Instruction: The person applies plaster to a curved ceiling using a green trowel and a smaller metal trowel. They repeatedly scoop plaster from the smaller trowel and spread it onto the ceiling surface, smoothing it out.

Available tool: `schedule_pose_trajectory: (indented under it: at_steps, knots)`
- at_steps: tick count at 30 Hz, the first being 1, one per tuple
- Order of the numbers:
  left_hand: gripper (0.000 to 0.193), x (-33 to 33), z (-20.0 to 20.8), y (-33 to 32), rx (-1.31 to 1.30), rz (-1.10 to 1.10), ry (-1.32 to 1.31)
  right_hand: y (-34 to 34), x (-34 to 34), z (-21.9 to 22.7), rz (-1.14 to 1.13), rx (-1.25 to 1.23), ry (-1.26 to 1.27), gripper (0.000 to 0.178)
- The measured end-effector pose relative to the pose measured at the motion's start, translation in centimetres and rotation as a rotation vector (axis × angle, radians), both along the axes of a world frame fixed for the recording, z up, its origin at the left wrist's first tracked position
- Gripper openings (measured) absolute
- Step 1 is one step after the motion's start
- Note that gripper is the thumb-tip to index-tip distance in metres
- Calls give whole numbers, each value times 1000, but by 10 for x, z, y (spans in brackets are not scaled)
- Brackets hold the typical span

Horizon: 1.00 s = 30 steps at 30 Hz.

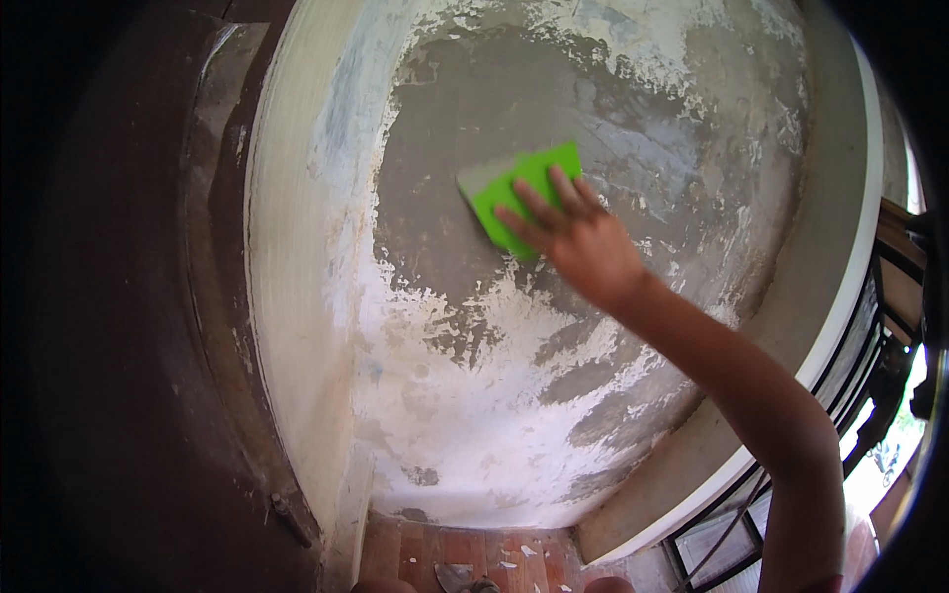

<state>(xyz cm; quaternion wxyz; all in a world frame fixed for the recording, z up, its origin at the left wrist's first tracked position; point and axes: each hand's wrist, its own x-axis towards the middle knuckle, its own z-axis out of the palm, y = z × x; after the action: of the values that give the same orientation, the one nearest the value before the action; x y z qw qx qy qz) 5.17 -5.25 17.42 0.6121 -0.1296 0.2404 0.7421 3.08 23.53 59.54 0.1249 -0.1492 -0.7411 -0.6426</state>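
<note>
My right hand (583,237) reaches up from the lower right and grips a bright green plastic putty spreader (549,169). My fingers lie spread across its face, and the thumb is hidden behind it. A greyish film covers the spreader's upper left edge, which is at the wall (425,178). Around it is a broad patch of bare grey plaster, ringed by flaking white paint. My left hand is out of view.
A dark brown door (109,296) with a worn frame stands on the left. A pale ledge (835,227) and black metal grille (870,326) curve along the right. Paint flakes and a metal scraper-like blade (453,574) show above the reddish floor (415,558).
</note>
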Motion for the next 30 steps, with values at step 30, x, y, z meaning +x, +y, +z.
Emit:
schedule_pose_trajectory:
  at_steps: [30]
  knots:
    - [39, 5, -11, -1, 28, -15, -71, 12, 14, 0, 187, 61, 175, 75]
